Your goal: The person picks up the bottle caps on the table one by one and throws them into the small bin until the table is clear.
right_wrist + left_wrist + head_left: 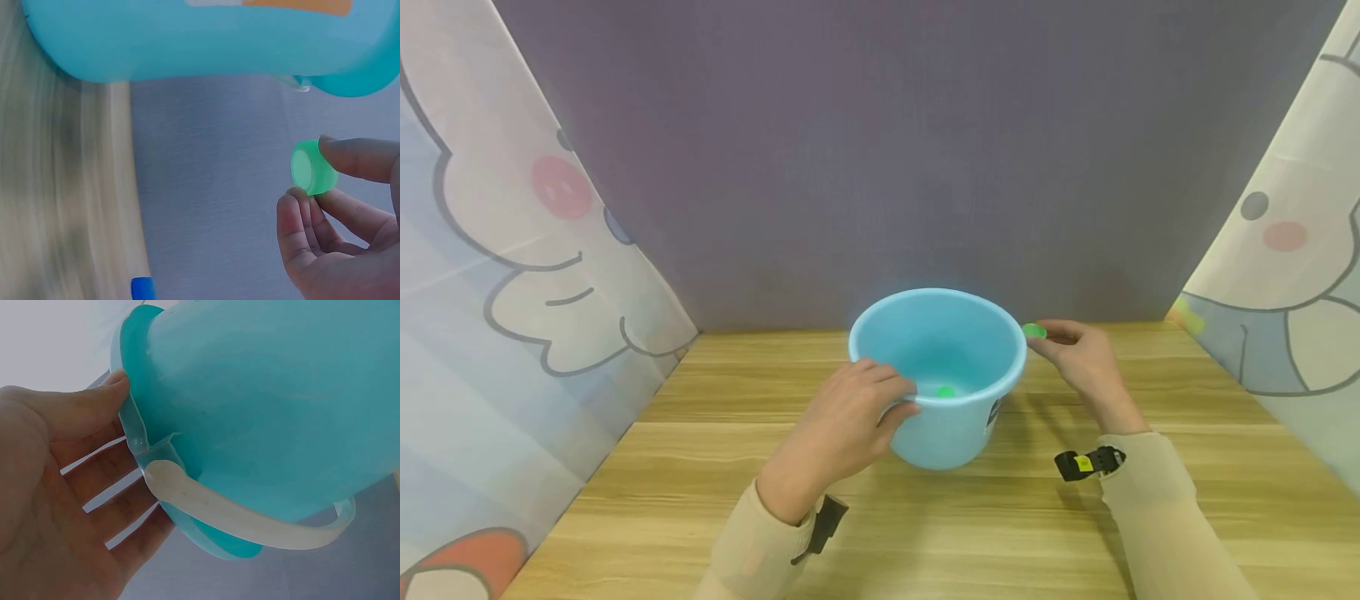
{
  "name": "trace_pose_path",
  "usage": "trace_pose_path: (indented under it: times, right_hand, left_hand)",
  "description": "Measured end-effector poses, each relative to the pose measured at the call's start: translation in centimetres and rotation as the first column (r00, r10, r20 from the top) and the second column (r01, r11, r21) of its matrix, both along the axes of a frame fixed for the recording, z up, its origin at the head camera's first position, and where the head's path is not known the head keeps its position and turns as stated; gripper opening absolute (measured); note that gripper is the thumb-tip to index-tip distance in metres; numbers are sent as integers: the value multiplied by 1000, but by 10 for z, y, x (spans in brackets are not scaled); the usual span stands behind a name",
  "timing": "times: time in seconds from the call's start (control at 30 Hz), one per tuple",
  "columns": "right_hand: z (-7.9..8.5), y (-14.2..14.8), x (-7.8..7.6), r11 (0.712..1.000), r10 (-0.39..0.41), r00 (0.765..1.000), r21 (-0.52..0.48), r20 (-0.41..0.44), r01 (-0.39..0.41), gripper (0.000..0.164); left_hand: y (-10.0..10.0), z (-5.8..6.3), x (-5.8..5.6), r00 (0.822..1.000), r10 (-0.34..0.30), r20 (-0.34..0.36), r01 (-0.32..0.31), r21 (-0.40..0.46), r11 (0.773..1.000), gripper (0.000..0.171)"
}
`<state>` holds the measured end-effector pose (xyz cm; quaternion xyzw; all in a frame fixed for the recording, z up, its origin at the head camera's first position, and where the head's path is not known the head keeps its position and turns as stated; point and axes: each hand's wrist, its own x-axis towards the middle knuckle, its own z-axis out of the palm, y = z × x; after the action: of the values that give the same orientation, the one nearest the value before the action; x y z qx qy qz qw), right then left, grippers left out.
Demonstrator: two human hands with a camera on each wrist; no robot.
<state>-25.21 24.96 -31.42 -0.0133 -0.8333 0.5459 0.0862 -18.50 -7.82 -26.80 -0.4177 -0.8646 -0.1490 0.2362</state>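
Observation:
A light blue plastic bucket (943,433) stands upright on the wooden table. My left hand (853,408) holds its near left rim, with the thumb outside and the fingers over the edge. In the left wrist view the thumb presses the rim (132,422) beside the white handle (250,525). Just right of the bucket, my right hand (1082,358) pinches a green bottle cap (314,167) between thumb and fingers, level with the rim in the head view. Another small green piece (945,392) lies at the bottom inside the bucket.
The wooden table (700,467) runs back to a dark grey panel (880,167). Cartoon-printed curtains (490,333) flank it on both sides. A small blue object (143,289) shows at the bottom of the right wrist view.

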Motion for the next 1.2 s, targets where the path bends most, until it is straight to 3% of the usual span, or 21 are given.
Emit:
trace_pose_path:
  times: [0.77,1.2]
  right_hand:
    - [27,-9,18,995,-41,983,81,-178,56,58]
    - [35,-13,24,997,-49,979,50,-198,60,57]
  left_hand:
    - [0,-1,0,1000,1,-6,-1,3,1000,9]
    - [0,-1,-1,1000,-1,-3,1,4,1000,9]
